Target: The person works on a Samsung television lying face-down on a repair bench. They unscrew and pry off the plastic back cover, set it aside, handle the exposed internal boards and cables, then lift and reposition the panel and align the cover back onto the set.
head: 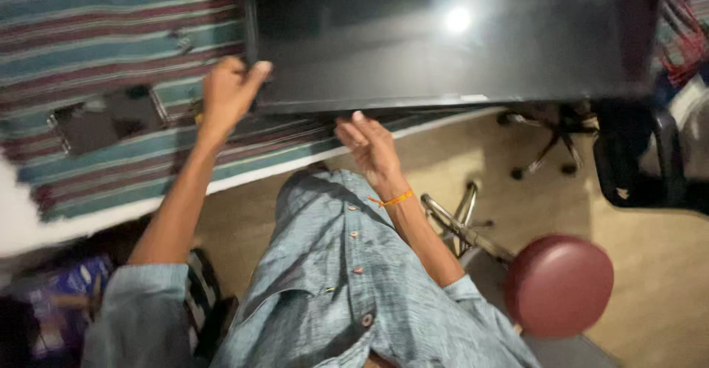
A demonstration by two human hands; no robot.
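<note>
Seen from above, a person in a grey-blue buttoned shirt (pixel 332 279) stands at the edge of a surface (pixel 96 35) covered with a cloth striped in teal and maroon. A round maroon stool (pixel 559 285) on a chrome frame stands on the tan floor (pixel 665 264) just beside the person's right side.

The right hand (pixel 369 146), an orange band (pixel 393 199) at its wrist, reaches under the near edge of a large black flat screen panel (pixel 450 35), fingers curled up against the underside; how tight that grip is cannot be told, as the fingertips are hidden. The left hand (pixel 229 94) closes its grip on the panel's near left corner, thumb on top of the edge.

The panel lies flat on the striped cloth, its near edge overhanging the front of the surface, a ceiling light reflected in its glossy face. A small dark rectangular piece (pixel 111 117) lies on the cloth, left of the left hand. Beyond the stool, the wheeled base of a dark office chair (pixel 561 139) shows on the floor.
</note>
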